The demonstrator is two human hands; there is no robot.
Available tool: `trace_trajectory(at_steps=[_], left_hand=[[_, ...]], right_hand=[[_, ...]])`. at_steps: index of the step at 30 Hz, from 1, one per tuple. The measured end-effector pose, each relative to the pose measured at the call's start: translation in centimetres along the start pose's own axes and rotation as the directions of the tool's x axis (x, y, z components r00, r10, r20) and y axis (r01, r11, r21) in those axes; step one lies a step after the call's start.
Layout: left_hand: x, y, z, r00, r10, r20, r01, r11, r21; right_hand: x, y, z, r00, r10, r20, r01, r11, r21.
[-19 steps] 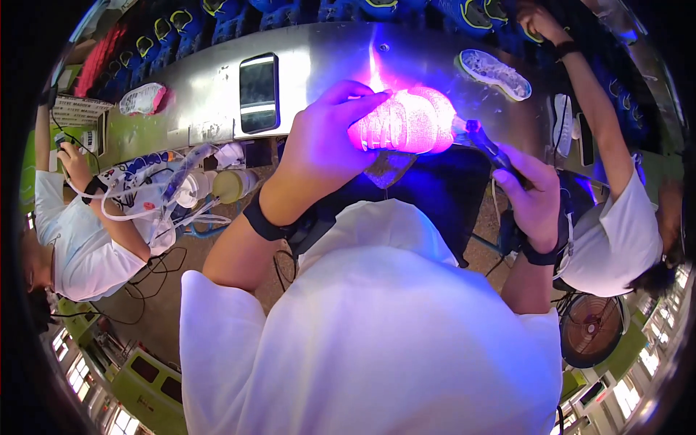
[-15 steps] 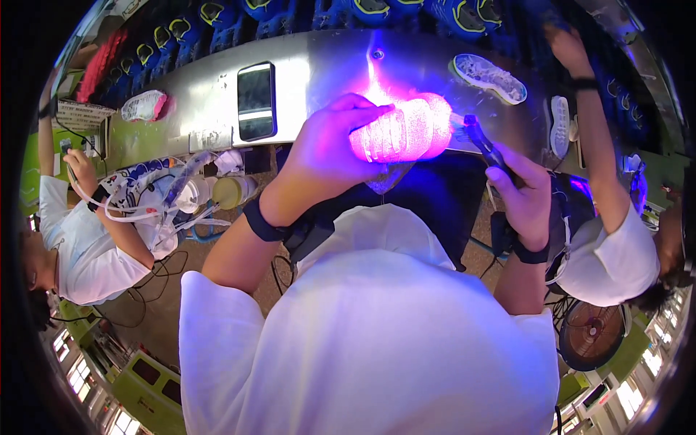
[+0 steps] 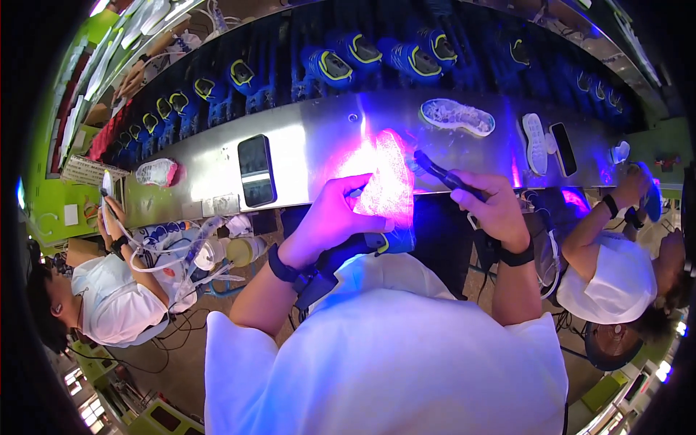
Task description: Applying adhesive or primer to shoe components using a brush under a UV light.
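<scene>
Under a bright pink-violet light, my left hand (image 3: 326, 221) grips a shoe (image 3: 391, 185) at its heel end, over the bench's near edge. The shoe's toe points away from me. Its glowing surface is washed out, with blue and a yellow-green collar edge showing near my fingers. My right hand (image 3: 496, 206) is closed around the black handle of a brush (image 3: 446, 174). The brush's bristle end points toward the shoe's right side, with a small gap between them. On the bench beyond lies a pale shoe sole (image 3: 457, 117).
The metal bench (image 3: 312, 130) carries a phone (image 3: 256, 170), a white sole (image 3: 535, 145), a second phone (image 3: 564, 148) and a white-and-pink sole (image 3: 156, 172). Behind it runs a dark rack with several blue shoes (image 3: 333, 65). Co-workers sit left (image 3: 123, 290) and right (image 3: 605, 275).
The shoe has turned from lying crosswise to toe-away. My brush has come off its side, bristles now apart from it. The right co-worker's arm has drawn back from the rack. The view has shifted.
</scene>
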State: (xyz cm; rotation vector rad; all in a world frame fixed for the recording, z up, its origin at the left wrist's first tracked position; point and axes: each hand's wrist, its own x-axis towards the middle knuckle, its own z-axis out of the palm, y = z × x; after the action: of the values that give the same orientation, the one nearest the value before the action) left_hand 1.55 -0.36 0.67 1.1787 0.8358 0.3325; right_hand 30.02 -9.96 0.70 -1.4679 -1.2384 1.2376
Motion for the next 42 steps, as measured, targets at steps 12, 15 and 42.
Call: trace_trajectory(at_steps=[12, 15, 42], left_hand=[[-2.1, 1.1, -1.1, 0.997, 0.012, -0.081, -0.025, 0.987, -0.159], [-2.4, 0.3, -0.8, 0.994, 0.062, -0.091, -0.083, 0.967, -0.240], [-1.6, 0.4, 1.2, 0.960, -0.257, -0.107, 0.140, 0.777, -0.614]], right_hand=[[-3.4, 1.1, 3.2, 0.997, -0.014, 0.071, 0.015, 1.000, -0.017], [-1.9, -0.4, 3.7, 0.997, -0.080, 0.000, 0.078, 0.981, -0.176], [-4.6, -3.1, 0.7, 0.977, -0.213, -0.027, 0.174, 0.857, -0.486]])
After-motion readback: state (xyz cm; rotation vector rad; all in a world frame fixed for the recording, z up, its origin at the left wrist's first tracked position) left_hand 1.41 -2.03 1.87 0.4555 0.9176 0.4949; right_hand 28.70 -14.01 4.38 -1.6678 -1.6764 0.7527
